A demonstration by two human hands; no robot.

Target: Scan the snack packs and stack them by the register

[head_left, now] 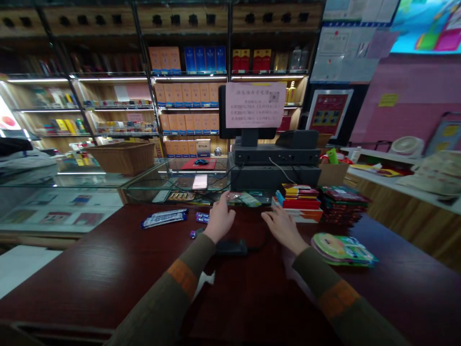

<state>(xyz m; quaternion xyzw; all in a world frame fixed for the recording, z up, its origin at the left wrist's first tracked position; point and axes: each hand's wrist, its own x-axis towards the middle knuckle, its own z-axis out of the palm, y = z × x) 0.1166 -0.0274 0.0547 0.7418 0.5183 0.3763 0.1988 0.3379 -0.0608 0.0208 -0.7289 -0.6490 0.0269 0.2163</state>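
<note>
On the left of the dark counter (93,271), blue-and-white packets (163,218) lie fanned beside small purple packets (202,217). The left hand (220,220) comes next, its index finger stretched forward and thumb apart, with nothing visible in its grasp; a black device (232,248) lies near its wrist. A green packet (250,199) lies beyond, between the hands. The right hand (283,226) is loosely spread at the near left corner of the stacked boxes (300,204); whether it touches them cannot be told. Farther right are a dark stack of packets (344,204) and green packets (344,251). The step looks like reaching among the goods; taking a box would call for closing the right fingers around it.
</note>
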